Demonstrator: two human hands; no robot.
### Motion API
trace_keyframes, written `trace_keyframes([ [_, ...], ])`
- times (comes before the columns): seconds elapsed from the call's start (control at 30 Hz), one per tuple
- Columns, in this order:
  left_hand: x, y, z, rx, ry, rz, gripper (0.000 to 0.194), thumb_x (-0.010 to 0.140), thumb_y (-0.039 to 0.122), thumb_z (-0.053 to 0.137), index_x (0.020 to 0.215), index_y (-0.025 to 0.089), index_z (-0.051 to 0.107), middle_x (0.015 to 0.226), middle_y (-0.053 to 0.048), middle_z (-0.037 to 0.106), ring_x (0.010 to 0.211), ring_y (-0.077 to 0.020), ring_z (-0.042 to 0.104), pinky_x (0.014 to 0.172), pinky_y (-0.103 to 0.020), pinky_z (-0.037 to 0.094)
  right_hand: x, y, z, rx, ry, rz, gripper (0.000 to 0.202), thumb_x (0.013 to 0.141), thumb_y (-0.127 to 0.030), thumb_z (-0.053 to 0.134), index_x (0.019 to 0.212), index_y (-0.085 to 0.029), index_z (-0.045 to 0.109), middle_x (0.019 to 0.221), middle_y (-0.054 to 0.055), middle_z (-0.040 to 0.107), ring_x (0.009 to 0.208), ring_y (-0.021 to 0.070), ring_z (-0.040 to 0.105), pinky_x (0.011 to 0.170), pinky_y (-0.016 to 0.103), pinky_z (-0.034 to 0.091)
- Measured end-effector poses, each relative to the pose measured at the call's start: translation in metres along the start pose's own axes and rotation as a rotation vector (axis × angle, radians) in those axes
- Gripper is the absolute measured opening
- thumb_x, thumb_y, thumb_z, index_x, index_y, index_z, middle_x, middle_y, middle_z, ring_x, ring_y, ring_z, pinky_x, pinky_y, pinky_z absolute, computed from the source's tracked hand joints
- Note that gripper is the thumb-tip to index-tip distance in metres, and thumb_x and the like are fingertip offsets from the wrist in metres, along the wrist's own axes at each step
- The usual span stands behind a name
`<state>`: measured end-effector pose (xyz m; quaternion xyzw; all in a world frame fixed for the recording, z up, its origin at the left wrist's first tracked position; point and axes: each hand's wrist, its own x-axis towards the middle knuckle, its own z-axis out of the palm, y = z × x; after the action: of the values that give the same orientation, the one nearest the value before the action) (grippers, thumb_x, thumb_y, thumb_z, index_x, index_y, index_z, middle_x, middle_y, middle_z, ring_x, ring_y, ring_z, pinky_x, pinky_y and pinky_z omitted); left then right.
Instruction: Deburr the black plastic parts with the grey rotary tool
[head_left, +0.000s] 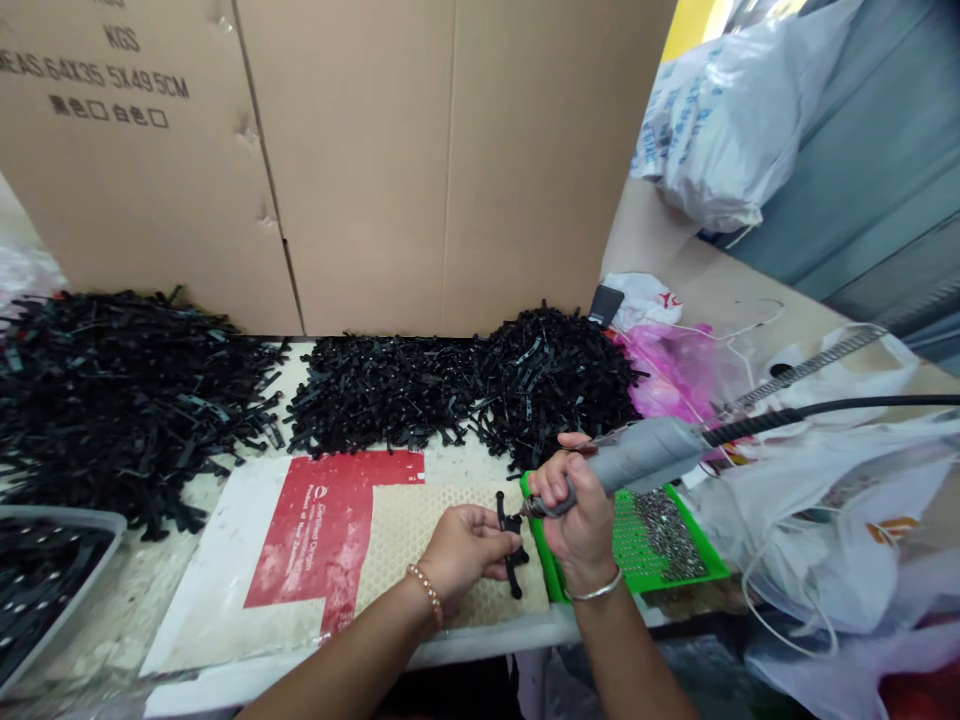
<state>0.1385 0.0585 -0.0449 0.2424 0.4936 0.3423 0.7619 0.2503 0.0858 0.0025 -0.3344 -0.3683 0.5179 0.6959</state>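
We note a worktable (225,640) with a pale, scuffed top, its near edge running along the bottom of the view. Behind it stands a wall of flattened brown cardboard boxes (360,150) — printed black lettering at upper left, vertical folds in the panels. To the right we see a grey ribbed surface (885,190), possibly a roller shutter or corrugated wall; the view is too oblique to tell. A strip of yellow (690,20) shows at the top, above a bulging white plastic sack (727,120). More white bags (840,520) crowd the right side — a pink one (675,370) lies further back. Light is even, diffuse, without hard shadows.
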Motion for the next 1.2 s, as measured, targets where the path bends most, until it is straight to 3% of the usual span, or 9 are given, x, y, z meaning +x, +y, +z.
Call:
trace_keyframes([
  [0.57, 0.0017, -0.002, -0.0008, 0.02, 0.0, 0.004, 0.04, 0.049, 0.027, 0.088, 0.069, 0.011, 0.058, 0.059, 0.0, 0.059, 0.051, -0.0107, 0.057, 0.048, -0.022, 0.05, -0.0037, -0.0027, 0.0039, -0.038, 0.012, -0.022, 0.025, 0.076, -0.036, 0.067, 0.092, -0.022, 0.054, 0.049, -0.009, 0.034, 0.04, 0.0085, 0.029, 0.046, 0.022, 0.031],
  [1.2, 0.0005, -0.001, -0.001, 0.029, -0.021, 0.006, 0.039, 0.049, 0.029, 0.088, 0.064, 0.012, 0.056, 0.054, 0.002, 0.057, 0.047, -0.008, 0.052, 0.048, -0.021, 0.048, -0.0061, 0.0042, 0.0011, -0.095, -0.042, -0.05, 0.022, 0.081, -0.036, 0.065, 0.094, -0.023, 0.054, 0.05, -0.009, 0.034, 0.04, 0.0091, 0.03, 0.045, 0.022, 0.032],
])
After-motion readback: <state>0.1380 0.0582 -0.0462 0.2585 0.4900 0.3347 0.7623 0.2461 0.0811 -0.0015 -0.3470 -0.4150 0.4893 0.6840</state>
